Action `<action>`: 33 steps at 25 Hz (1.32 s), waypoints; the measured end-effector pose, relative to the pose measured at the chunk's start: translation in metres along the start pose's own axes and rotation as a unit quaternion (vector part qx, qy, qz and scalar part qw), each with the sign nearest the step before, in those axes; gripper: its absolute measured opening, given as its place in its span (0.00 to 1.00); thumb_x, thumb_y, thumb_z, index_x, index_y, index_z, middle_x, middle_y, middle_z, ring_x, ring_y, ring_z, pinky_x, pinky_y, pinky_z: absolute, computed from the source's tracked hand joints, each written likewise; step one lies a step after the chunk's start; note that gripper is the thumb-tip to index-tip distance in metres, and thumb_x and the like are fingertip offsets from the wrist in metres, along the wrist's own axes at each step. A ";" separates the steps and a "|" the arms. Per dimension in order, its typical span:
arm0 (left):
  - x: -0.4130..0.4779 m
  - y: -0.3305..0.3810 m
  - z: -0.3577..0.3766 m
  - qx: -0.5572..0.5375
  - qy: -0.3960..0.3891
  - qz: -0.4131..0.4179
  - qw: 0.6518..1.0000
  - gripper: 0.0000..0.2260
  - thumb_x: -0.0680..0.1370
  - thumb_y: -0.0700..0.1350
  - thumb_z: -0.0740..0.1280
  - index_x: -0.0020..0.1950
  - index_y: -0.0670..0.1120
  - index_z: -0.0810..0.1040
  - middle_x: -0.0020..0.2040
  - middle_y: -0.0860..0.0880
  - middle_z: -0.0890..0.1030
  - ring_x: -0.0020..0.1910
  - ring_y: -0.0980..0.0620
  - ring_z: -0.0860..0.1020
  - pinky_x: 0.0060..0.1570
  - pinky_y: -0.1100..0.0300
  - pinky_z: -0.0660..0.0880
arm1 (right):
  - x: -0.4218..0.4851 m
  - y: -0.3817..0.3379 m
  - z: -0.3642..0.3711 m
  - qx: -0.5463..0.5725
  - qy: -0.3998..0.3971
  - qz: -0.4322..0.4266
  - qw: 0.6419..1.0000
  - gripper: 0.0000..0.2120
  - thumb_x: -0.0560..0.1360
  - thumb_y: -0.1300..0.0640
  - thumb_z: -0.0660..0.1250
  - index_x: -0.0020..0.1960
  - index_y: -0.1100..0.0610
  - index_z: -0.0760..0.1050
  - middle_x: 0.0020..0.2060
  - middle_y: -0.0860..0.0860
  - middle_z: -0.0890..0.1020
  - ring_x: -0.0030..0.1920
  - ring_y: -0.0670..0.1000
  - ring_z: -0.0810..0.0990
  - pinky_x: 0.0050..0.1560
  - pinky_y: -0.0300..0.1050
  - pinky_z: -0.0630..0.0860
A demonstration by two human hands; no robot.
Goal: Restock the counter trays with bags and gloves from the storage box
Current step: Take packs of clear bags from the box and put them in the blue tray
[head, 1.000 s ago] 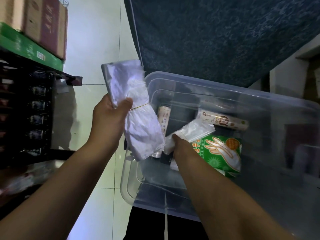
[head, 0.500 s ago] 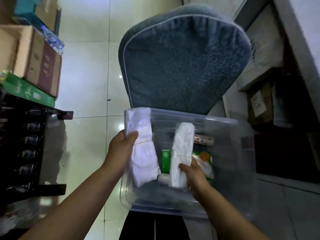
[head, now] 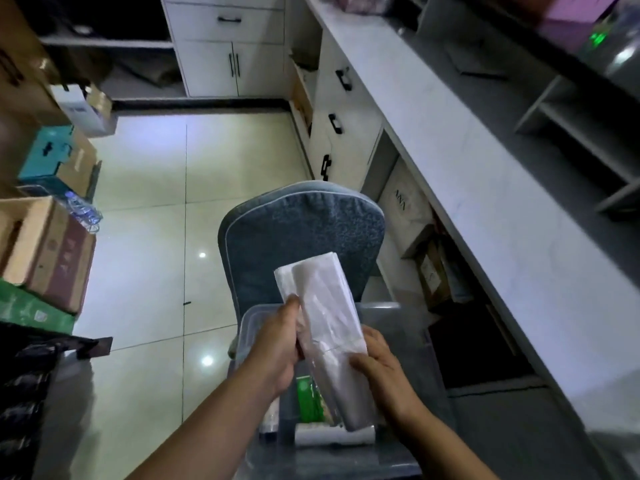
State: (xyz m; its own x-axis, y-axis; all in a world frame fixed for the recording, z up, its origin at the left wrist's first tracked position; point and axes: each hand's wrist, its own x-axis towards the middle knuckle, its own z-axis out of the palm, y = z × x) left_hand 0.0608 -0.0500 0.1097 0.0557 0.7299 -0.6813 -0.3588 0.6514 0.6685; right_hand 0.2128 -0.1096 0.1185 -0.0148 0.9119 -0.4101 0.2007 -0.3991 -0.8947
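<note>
The bundle of bags is milky white and half see-through. The storage box is clear plastic, with a bright green packet inside (its print is too blurred to make out). The chair cushion is dusty blue, finely speckled, edged in pale piping. The floor tiles are glossy cream, the cabinet white with black handles, and one carton teal.

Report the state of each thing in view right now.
left hand: grips bag stack
right hand: grips the stack lower down
bag stack: folded, held above storage box
storage box: lid off
glove pack: lying inside the box
drawer: shut
</note>
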 end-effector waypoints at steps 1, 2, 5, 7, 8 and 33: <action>-0.005 0.004 0.005 -0.018 -0.023 0.000 1.000 0.17 0.78 0.58 0.58 0.50 0.46 0.78 0.43 0.48 0.86 0.44 0.48 0.84 0.40 0.52 0.81 | -0.005 -0.006 -0.003 0.007 0.001 -0.010 1.000 0.14 0.71 0.59 0.61 0.51 0.46 0.78 0.56 0.46 0.75 0.56 0.37 0.74 0.56 0.29 0.70; -0.010 0.007 0.009 -0.027 -0.049 0.004 0.998 0.17 0.78 0.59 0.58 0.50 0.47 0.78 0.41 0.49 0.86 0.41 0.50 0.84 0.35 0.56 0.80 | -0.009 -0.011 -0.006 0.014 0.003 -0.011 1.000 0.14 0.69 0.59 0.61 0.51 0.49 0.79 0.56 0.49 0.77 0.56 0.43 0.76 0.57 0.36 0.72; -0.025 0.014 0.021 -0.003 -0.092 0.038 0.995 0.09 0.75 0.52 0.67 0.50 0.47 0.77 0.35 0.51 0.86 0.34 0.53 0.84 0.27 0.61 0.78 | -0.022 -0.025 -0.015 0.027 0.012 0.004 1.000 0.14 0.63 0.58 0.61 0.47 0.58 0.79 0.46 0.54 0.81 0.44 0.47 0.79 0.44 0.36 0.75; -0.031 0.019 0.029 -0.008 -0.085 0.061 0.994 0.08 0.72 0.44 0.71 0.49 0.46 0.77 0.32 0.50 0.85 0.30 0.52 0.83 0.24 0.62 0.76 | -0.031 -0.035 -0.020 0.021 0.003 0.009 1.000 0.14 0.62 0.59 0.61 0.45 0.60 0.79 0.40 0.52 0.81 0.39 0.47 0.78 0.39 0.36 0.73; -0.033 0.021 0.033 -0.022 -0.079 0.063 0.995 0.08 0.71 0.43 0.71 0.49 0.45 0.78 0.31 0.50 0.85 0.29 0.51 0.83 0.23 0.61 0.76 | -0.036 -0.038 -0.023 0.018 -0.006 0.010 1.000 0.14 0.64 0.60 0.61 0.46 0.63 0.78 0.39 0.53 0.80 0.39 0.49 0.78 0.40 0.39 0.73; -0.149 -0.069 0.291 0.122 -0.307 -0.147 0.932 0.12 0.76 0.52 0.66 0.43 0.44 0.78 0.48 0.43 0.82 0.42 0.47 0.79 0.41 0.52 0.77 | -0.288 0.021 -0.219 -0.333 0.370 0.038 0.866 0.08 0.67 0.46 0.69 0.43 0.49 0.76 0.36 0.48 0.83 0.39 0.48 0.80 0.42 0.46 0.76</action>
State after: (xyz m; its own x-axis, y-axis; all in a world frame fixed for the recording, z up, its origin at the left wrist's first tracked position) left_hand 0.3482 -0.1438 0.2518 0.6687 0.4437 -0.5966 -0.0252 0.8155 0.5782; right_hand 0.4356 -0.3599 0.2572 0.6062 0.7951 -0.0162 0.6979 -0.5416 -0.4687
